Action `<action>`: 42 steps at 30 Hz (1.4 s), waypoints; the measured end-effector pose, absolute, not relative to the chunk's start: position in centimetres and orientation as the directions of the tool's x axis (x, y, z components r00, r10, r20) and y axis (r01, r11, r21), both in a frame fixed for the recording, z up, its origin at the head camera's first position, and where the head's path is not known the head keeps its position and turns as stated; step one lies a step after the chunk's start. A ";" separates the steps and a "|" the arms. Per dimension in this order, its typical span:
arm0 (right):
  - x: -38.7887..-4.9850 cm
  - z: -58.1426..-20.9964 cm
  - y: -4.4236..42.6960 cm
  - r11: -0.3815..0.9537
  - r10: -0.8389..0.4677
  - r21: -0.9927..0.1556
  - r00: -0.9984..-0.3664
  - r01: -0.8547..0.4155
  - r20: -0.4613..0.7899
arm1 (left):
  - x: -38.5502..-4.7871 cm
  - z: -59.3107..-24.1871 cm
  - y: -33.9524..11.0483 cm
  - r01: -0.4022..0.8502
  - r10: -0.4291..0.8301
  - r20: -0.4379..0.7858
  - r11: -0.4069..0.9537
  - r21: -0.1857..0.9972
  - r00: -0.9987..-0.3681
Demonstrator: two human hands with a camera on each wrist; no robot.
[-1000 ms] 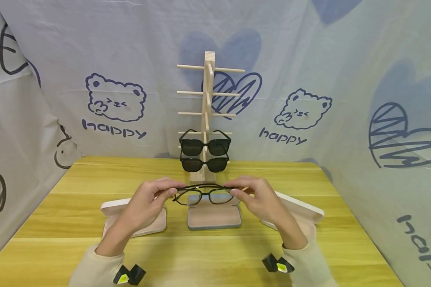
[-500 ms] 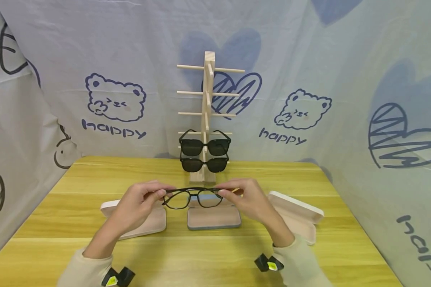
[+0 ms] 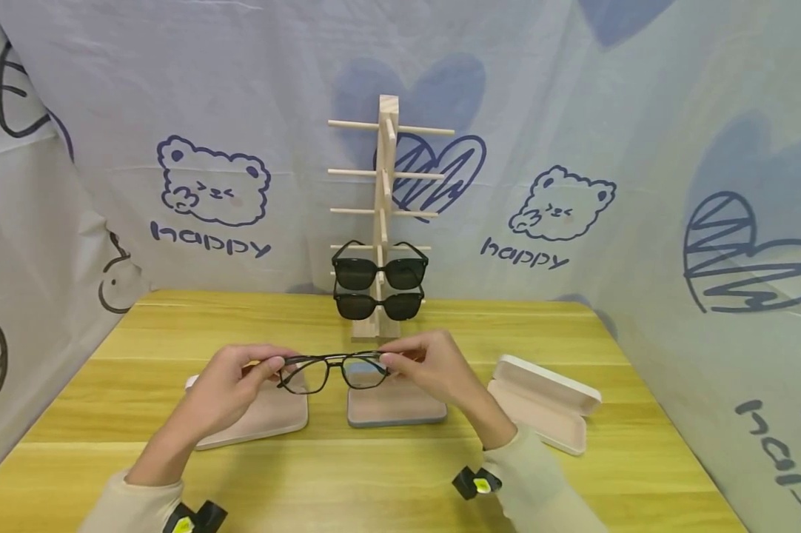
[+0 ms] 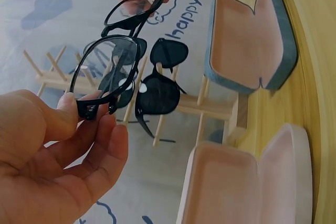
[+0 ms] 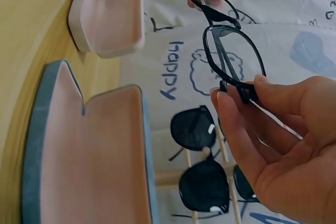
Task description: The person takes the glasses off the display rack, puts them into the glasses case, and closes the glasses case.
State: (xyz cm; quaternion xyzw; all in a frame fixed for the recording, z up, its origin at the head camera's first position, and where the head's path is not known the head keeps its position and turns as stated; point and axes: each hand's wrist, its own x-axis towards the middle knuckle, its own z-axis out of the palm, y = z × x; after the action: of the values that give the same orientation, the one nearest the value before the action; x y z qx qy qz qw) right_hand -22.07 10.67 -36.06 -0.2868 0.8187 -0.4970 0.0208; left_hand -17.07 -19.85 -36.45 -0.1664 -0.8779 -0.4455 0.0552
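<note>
Between both hands, a pair of black-framed eyeglasses [image 3: 334,363] with clear lenses is held up over the table. My left hand [image 3: 227,392] pinches one end of the frame between thumb and fingers. At the opposite end, my right hand [image 3: 437,374] pinches the other hinge corner. The temples look folded behind the lenses in the right wrist view. Below the glasses lies an opened blue-grey glasses case [image 3: 397,407] with a pink lining. Partly behind my left hand is an opened pale case [image 3: 270,414].
A wooden display rack [image 3: 387,185] with crosswise pegs stands at the back. Upper sunglasses [image 3: 357,275] and lower sunglasses [image 3: 403,306] hang on its low pegs. Another opened pale case [image 3: 547,400] lies at the right of the wooden table [image 3: 374,481]. Printed cloth [image 3: 294,89] surrounds it.
Both hands have carried the eyeglasses leftward and slightly down, from above the blue-grey case toward the left pale case. The rack, its sunglasses and the cases stay put.
</note>
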 end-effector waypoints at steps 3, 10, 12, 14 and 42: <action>-22.3 -36.4 9.9 0.345 -0.502 -0.819 -0.828 -0.458 0.251 | -17.1 -36.6 -20.6 0.333 0.249 0.231 0.549 0.767 -0.941; -22.6 -37.2 7.9 0.371 -0.535 -0.799 -0.812 -0.473 0.232 | -17.0 -37.0 -22.3 0.280 0.244 0.173 0.529 0.801 -0.954; -22.7 -37.5 7.4 0.377 -0.537 -0.801 -0.814 -0.465 0.220 | -17.0 -37.2 -22.8 0.249 0.237 0.140 0.534 0.808 -0.961; -22.8 -37.8 6.8 0.382 -0.535 -0.809 -0.821 -0.447 0.200 | -16.9 -37.4 -23.3 0.222 0.234 0.110 0.533 0.816 -0.966; -23.0 -41.9 0.6 0.459 -0.533 -0.820 -0.844 -0.342 0.054 | -16.4 -39.8 -28.5 0.095 0.162 -0.012 0.635 0.767 -0.987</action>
State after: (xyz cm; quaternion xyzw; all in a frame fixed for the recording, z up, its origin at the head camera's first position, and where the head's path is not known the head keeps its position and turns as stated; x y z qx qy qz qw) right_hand -22.95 0.63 -41.92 -0.2581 0.8476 -0.4515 0.1055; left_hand -16.43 -28.45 -39.81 -0.0713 -0.9032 -0.4214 -0.0398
